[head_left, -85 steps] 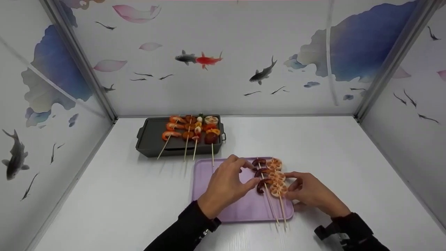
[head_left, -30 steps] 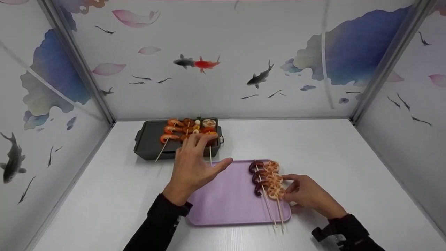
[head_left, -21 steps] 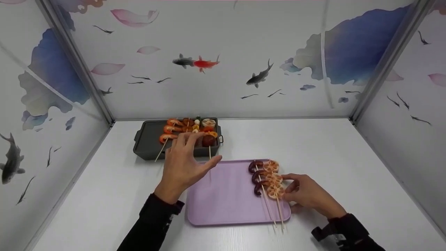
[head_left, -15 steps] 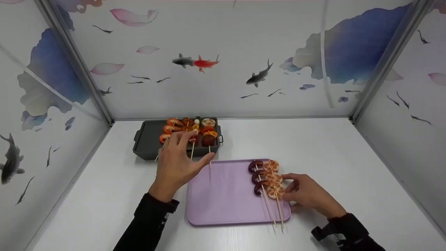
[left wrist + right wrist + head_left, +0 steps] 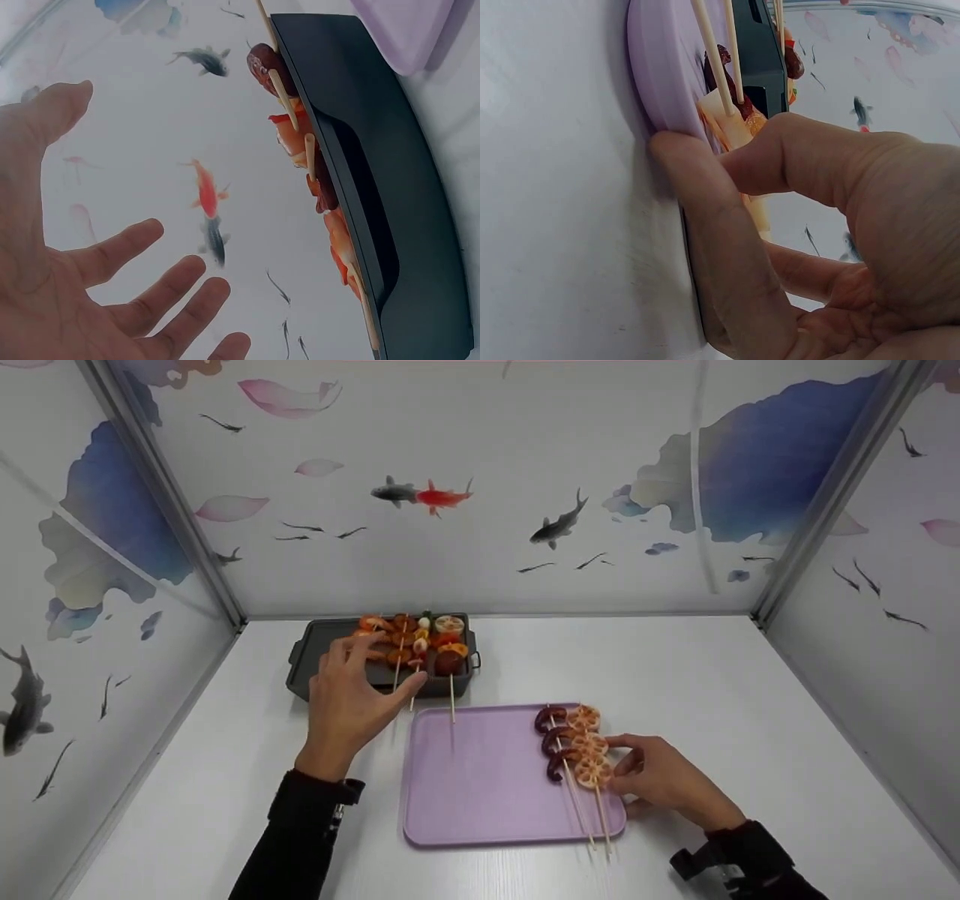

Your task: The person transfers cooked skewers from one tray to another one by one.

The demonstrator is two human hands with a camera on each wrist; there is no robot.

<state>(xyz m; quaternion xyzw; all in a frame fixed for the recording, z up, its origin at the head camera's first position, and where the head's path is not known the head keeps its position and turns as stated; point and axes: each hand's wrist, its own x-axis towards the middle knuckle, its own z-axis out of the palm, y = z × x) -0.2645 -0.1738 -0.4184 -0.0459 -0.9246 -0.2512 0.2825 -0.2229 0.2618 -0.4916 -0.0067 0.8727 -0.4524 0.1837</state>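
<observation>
Shrimp skewer (image 5: pixel 375 622): it lies in the grill pan (image 5: pixel 322 649), beyond and to the left of the purple tray (image 5: pixel 480 795), partly covered by your left hand (image 5: pixel 345 701), whose fingers are spread apart and hold nothing. Judge it light: a stiff, thin stick (image 5: pixel 365 311) carrying smooth, glossy pieces that look firm but might slide or turn if you squeeze them. Your best hold is likely the bare stick, where it pokes over the pan wall facing the tray; pinch close to the last shrimp so the loaded end does not droop or swing. Your right hand (image 5: pixel 664 780) pinches the tray's right rim, though whether its thumb also presses the lotus-root skewer (image 5: pixel 589 744) there is hard to tell. That tray looks smooth and lightweight, so a gentle grip should steady it without tilting.
</observation>
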